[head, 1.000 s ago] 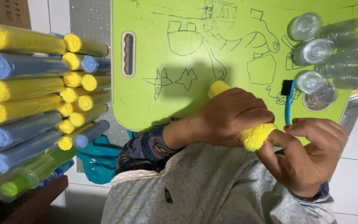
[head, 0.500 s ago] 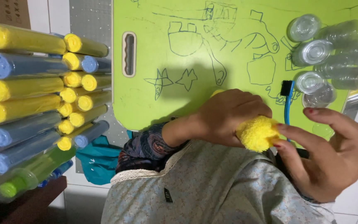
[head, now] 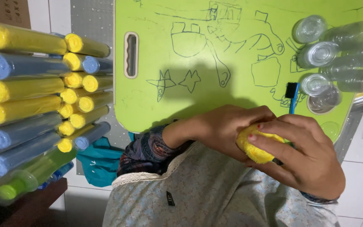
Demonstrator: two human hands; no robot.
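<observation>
Both hands' grip closes on the yellow towel roll, left hand and right hand, beside clear bottles.

The yellow cloth roll looks fuzzy and matt. The green bench is smooth, scribbled plastic. At two o'clock, clear bottles shine glossy. At nine o'clock, tubes are see-through plastic over soft cloth.
</observation>
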